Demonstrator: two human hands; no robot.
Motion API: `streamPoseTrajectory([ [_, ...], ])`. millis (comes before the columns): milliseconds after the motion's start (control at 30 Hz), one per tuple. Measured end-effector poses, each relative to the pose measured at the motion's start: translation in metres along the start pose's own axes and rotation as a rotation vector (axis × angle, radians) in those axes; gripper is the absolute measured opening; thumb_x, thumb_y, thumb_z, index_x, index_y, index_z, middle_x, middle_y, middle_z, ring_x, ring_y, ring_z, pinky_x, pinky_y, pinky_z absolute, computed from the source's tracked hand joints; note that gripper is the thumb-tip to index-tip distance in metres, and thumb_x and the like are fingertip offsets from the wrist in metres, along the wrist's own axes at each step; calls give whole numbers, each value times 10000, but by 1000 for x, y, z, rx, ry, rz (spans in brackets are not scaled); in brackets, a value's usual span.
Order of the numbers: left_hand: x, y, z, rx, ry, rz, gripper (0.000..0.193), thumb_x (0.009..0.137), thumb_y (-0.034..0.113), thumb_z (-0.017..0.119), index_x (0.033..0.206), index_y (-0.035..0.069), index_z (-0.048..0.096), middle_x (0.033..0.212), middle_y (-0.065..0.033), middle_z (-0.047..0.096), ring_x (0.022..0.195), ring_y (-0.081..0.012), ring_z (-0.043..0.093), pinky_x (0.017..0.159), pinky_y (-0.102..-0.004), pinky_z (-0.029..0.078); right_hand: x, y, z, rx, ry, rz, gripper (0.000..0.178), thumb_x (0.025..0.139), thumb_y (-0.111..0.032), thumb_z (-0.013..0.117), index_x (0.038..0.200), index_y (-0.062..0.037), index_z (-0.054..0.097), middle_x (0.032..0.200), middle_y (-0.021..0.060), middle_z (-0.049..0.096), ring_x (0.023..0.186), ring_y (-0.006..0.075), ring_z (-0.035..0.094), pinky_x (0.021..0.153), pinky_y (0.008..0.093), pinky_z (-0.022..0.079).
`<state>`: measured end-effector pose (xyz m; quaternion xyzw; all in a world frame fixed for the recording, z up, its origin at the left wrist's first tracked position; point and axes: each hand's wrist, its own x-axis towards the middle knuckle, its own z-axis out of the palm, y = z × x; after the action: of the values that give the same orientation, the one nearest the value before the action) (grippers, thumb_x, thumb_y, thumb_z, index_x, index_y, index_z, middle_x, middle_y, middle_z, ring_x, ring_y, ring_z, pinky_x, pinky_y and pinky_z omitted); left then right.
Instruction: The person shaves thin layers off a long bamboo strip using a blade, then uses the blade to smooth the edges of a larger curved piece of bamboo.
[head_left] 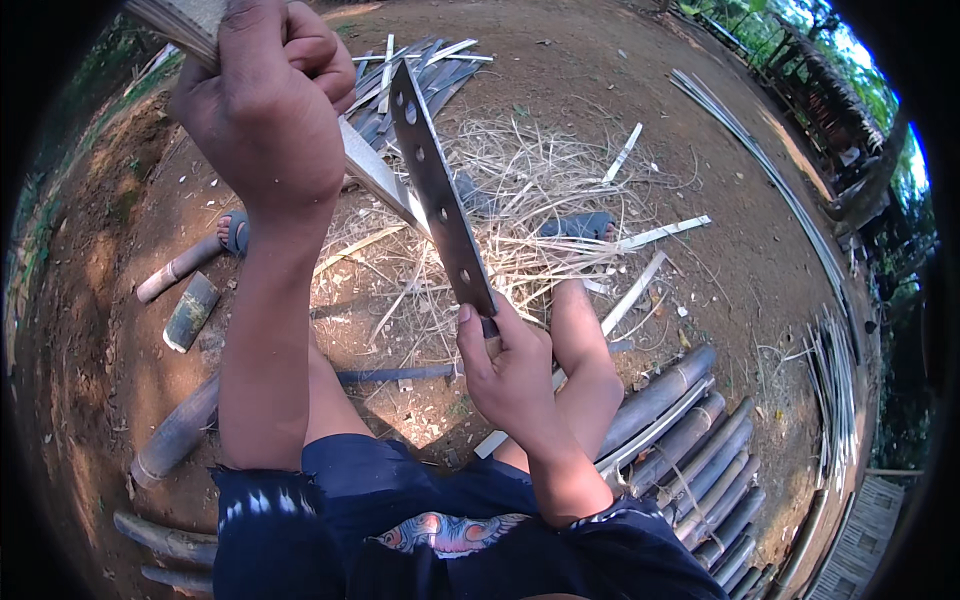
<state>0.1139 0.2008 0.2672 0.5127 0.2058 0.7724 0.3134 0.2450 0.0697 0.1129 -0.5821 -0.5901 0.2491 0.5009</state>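
Observation:
My left hand (262,125) is raised at the upper left, its fingers closed around a split bamboo strip (378,180). The strip slants down to the right from my fist and reaches the knife blade. Low in the middle, my right hand (510,375) is wrapped around the handle of a large knife (440,205). Its long, dark blade has a row of round holes and points up and slightly left. Where the strip meets the blade, the blade hides part of it, so I cannot tell whether it is being cut. Most of the handle is hidden in my palm.
Curled bamboo shavings (520,170) cover the ground beyond my knees. Split strips (440,75) are heaped farther off. Thick bamboo poles (660,400) lie at my right, and a cut bamboo piece (192,312) lies at left. Thin strips (835,390) line the far right.

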Motion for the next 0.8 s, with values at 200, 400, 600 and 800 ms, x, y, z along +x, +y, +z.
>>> streamPoseTrajectory([
  [200,1,9,31,-18,124,48,507,1039,357,466,602,128,345,533,35,289,402,-69,271,391,-255,187,-2,39,15,-177,125,-119,285,920,-72,619,1184,36,609,708,192,648,550,336,648,561,406,514],
  [400,-5,13,28,-110,33,67,481,1031,335,452,609,124,358,529,34,279,407,-68,271,395,-250,188,9,14,-10,-101,5,-28,196,943,-87,601,1115,7,619,634,167,619,507,310,636,509,389,476],
  [600,-7,5,36,121,31,177,476,1028,334,440,608,128,353,528,39,270,400,-68,269,386,-251,181,-2,35,10,-69,280,-152,184,932,-75,612,1090,15,634,658,138,628,508,262,627,518,363,486],
  [800,-17,14,23,26,-33,54,436,1032,303,427,640,125,361,557,26,294,428,-75,293,403,-255,211,6,44,-9,-183,-127,199,185,943,-102,610,1083,16,630,644,185,630,549,323,652,527,405,490],
])
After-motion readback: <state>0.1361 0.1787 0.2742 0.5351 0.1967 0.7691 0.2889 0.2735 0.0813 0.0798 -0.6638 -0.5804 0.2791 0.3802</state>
